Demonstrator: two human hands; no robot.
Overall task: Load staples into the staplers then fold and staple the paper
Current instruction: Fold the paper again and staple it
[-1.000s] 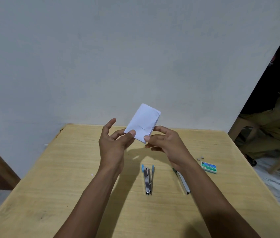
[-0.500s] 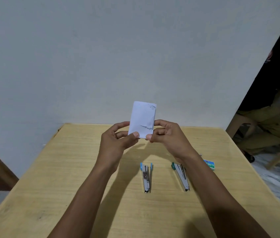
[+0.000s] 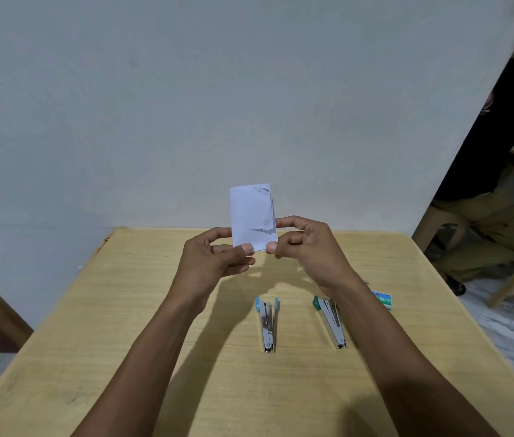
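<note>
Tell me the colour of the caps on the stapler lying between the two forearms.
Light blue caps on a silver stapler, seen in the head view.

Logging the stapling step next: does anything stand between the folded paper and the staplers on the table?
Nothing visible does. The left hand and right hand pinch the folded paper above the table; the left stapler and right stapler lie unobstructed nearer the person.

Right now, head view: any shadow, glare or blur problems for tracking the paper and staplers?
Head view: sharp, no glare; soft arm shadows fall on the table beside the blue-capped stapler; the folded paper, pinched by left hand and right hand, is low-contrast against the wall.
</note>
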